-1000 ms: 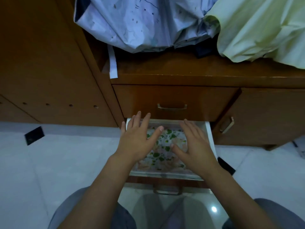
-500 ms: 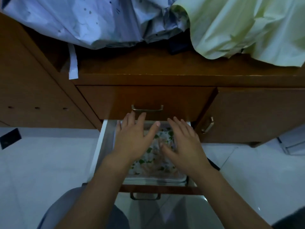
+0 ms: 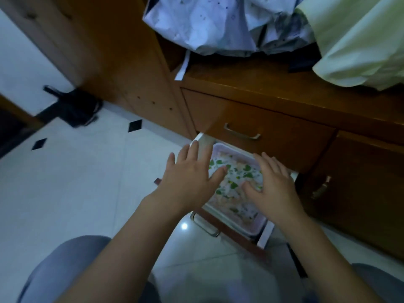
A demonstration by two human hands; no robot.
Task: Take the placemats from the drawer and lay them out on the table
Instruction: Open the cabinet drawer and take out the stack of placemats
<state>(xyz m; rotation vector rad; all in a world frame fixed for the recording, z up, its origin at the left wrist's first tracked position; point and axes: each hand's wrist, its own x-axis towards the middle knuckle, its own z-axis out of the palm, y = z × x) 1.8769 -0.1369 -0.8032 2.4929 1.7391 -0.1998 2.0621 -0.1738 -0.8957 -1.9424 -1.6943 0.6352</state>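
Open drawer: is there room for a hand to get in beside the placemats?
Little. The placemats nearly fill the open drawer; a thin gap shows along its right wall. Left hand and right hand hover spread above. Bare floor tiles lie left of the drawer.

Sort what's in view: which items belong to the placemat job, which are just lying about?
Job:
- open lower drawer
- floral placemats inside it
- left hand and right hand, flat over the placemats

Lying about:
- pale blue cloth on the cabinet top
- light green cloth beside it
- closed upper drawer
- dark object on the floor
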